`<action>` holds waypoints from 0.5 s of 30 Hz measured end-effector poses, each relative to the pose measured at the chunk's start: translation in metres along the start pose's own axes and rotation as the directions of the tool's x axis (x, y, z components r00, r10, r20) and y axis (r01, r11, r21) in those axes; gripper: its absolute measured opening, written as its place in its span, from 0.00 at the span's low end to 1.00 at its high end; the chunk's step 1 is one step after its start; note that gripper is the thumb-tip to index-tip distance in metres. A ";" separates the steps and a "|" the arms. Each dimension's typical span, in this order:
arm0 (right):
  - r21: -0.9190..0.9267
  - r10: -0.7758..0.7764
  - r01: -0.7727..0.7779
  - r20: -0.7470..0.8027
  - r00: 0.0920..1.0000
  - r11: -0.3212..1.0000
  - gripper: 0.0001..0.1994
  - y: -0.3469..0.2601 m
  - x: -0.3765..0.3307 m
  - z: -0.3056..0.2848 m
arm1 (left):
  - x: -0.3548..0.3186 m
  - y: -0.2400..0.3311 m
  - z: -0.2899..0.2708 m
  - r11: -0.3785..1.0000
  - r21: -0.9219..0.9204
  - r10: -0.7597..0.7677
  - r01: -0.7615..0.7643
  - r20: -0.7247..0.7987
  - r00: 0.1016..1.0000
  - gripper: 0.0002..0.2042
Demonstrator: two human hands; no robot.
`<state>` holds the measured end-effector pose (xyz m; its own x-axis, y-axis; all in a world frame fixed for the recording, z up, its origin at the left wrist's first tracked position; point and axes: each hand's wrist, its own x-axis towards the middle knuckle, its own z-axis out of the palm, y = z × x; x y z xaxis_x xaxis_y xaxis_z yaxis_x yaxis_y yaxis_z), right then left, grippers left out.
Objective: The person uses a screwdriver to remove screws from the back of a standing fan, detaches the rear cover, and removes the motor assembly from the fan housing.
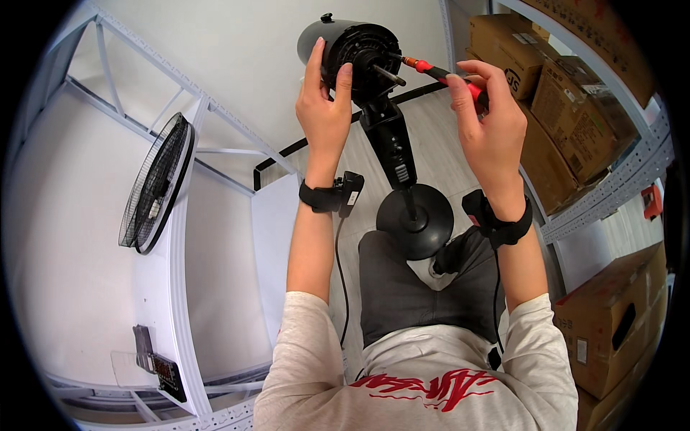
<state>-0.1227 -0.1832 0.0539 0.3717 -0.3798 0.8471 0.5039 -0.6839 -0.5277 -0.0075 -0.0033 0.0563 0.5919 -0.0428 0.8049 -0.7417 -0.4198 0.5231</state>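
A black pedestal fan stands in front of me with its blades and guard off its head. My left hand (pixel 327 122) grips the edge of the fan motor housing (pixel 352 37), thumb at the front rim and index finger along the side; its other fingers are partly hidden. In my right hand (pixel 494 126) is a red and black screwdriver (pixel 435 71), its tip at the right of the housing's front face. The bare motor shaft (pixel 390 75) sticks out toward me. Below run the fan's neck (pixel 392 147) and its round base (pixel 415 233), between my legs.
On the white shelf (pixel 169 287) at left lies a round wire fan guard (pixel 154 190). A small dark device (pixel 169 377) sits nearer. Cardboard boxes (pixel 575 118) fill the rack at right, with another box (pixel 611 316) lower down. Cables hang from both wrist straps.
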 end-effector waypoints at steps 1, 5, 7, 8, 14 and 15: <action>0.036 0.050 -0.049 -0.023 0.998 0.998 0.11 0.002 0.000 0.001 | 0.000 0.000 0.000 1.000 -0.006 -0.001 0.001 -0.001 1.000 0.25; -0.213 0.072 -0.069 0.009 0.997 0.975 0.15 0.000 0.000 -0.003 | 0.000 0.002 0.000 1.000 -0.007 -0.024 0.024 0.002 1.000 0.25; -0.232 0.082 -0.073 0.029 0.996 0.970 0.16 -0.001 0.002 -0.005 | 0.000 0.001 0.000 1.000 -0.014 -0.022 0.022 0.002 1.000 0.25; -0.214 0.113 -0.100 0.046 0.993 0.972 0.16 -0.002 0.003 -0.006 | 0.000 0.001 0.000 1.000 -0.007 -0.021 0.021 0.002 1.000 0.25; -0.163 0.201 -0.182 0.109 0.974 0.970 0.16 -0.006 0.005 -0.010 | -0.001 0.000 0.000 1.000 0.008 -0.015 0.015 -0.008 1.000 0.25; -0.148 0.191 -0.174 0.110 0.975 0.974 0.15 -0.008 0.005 -0.010 | -0.001 0.000 0.000 1.000 0.012 -0.014 0.014 -0.007 1.000 0.25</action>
<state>-0.1322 -0.1858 0.0626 0.5443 -0.4328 0.7186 0.3107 -0.6917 -0.6519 -0.0079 -0.0034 0.0549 0.5994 -0.0304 0.7998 -0.7297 -0.4314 0.5305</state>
